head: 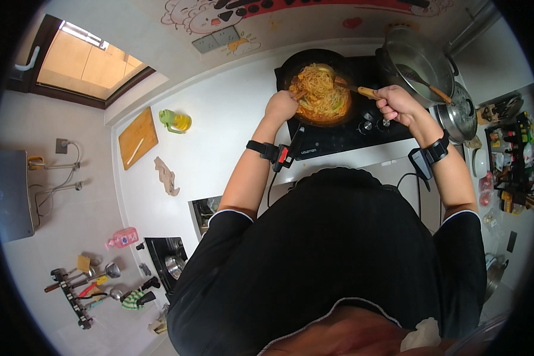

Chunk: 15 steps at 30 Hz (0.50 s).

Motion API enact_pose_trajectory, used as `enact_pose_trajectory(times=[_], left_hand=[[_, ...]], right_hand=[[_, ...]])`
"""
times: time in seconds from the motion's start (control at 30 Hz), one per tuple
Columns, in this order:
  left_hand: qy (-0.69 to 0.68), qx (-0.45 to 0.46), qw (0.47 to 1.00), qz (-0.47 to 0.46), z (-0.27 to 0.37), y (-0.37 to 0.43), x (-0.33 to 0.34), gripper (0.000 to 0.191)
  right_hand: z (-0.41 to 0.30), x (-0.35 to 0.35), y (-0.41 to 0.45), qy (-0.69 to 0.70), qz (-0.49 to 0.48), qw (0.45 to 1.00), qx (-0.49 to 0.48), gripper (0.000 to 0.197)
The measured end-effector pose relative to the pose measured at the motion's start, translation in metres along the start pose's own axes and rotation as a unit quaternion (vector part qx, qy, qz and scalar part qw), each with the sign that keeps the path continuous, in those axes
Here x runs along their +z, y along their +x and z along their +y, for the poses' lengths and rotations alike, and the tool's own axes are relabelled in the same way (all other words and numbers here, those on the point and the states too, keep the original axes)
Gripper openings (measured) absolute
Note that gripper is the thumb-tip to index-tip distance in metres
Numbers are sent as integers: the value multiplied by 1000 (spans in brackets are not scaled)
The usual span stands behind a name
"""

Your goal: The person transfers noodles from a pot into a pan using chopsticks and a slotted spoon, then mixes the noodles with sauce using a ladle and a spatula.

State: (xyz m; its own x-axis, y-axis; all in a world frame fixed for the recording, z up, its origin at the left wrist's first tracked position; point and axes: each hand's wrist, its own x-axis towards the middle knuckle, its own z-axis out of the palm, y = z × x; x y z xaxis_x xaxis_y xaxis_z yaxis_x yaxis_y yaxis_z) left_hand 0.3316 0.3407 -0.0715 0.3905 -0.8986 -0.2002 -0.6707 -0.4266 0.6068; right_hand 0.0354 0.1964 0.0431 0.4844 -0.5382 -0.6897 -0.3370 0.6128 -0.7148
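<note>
A dark wok [293, 60] stands on the left part of a black gas hob [320, 147], with sauced noodles [316, 86] in it. My right hand [396, 102] is closed around the wooden handle of a cooking utensil [366, 92], whose far end lies among the noodles. At the wok's left side my left hand [282, 106] is closed on what looks like chopsticks [301, 95]; most of their length is hidden by the hand and noodles. Some noodles are heaped up near the wok's middle.
Right of the wok stands a large steel pot [420, 49] with a slotted spoon [420, 80] in it, beside a glass-lidded pan [458, 113]. On the left counter are an oil bottle [175, 121], a wooden cutting board [138, 135] and a crumpled cloth [165, 175].
</note>
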Motion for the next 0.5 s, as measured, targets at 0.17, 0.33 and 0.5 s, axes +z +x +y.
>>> enact_pose_trajectory(times=[0.17, 0.33, 0.5], left_hand=[[55, -5, 998, -3, -5, -19, -25, 32], [142, -32, 989, -32, -11, -27, -42, 31], [138, -36, 990, -18, -15, -32, -39, 28]], right_hand=[[3, 10, -6, -78, 39, 996, -32, 15], [15, 32, 4, -278, 39, 956, -84, 25], [42, 35, 18, -481, 69, 826, -286, 34]])
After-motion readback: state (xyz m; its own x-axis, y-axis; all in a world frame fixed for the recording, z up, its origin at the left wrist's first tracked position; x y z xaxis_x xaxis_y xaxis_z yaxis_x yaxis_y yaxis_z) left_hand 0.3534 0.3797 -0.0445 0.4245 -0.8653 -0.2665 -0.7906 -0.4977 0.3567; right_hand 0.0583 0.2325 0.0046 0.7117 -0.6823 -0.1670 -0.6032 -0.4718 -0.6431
